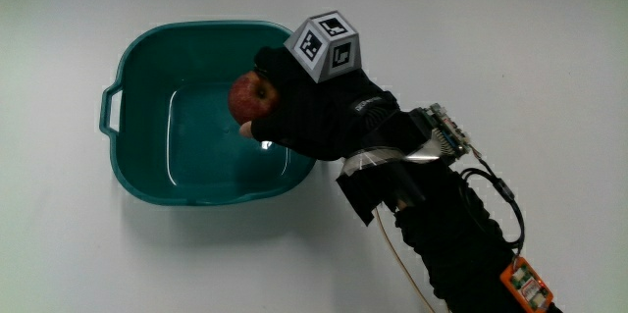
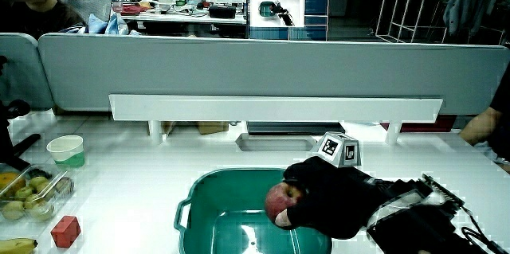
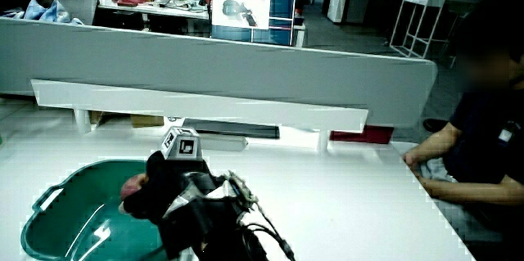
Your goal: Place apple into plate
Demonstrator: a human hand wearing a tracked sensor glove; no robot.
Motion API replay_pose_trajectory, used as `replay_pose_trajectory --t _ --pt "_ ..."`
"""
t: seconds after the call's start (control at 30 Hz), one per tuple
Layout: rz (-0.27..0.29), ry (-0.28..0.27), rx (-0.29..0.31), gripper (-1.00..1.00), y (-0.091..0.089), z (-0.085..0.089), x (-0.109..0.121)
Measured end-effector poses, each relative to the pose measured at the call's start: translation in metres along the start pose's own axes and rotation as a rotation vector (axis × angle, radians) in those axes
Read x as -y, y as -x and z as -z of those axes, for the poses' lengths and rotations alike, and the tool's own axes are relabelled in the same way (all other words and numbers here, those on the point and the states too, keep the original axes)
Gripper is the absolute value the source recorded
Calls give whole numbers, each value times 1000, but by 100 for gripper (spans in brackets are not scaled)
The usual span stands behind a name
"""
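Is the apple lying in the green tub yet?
Not yet: the apple is held in the hand, above the tub.

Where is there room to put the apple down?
The hand holds the apple over the green tub, and the tub's whole floor is bare. The white table around the tub is bare too. It is crowded only at the table's edge in a side view: a fruit tray, a red block and a cup.

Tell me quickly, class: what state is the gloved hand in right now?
Hand: closed around the apple, holding it over the teal basin.
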Motion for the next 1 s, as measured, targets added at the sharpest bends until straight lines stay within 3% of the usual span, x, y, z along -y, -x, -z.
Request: replay_pose_trajectory --t 0.17,0.53,0.6,0.63,0.67,0.7,0.8,0.87,1.0 --pt "13 18 20 0 4 12 -10" --pt "30 123 45 0 15 43 -30" --pt "40 127 95 0 19 47 -32" --pt "25 160 65 0 20 50 -33" --pt "37 153 70 0 21 52 -34" --pt "47 160 113 0 22 57 -37" --pt "44 210 94 0 24 65 -41" --pt "68 219 137 0 23 72 -45" --pt "78 269 116 0 18 76 -47"
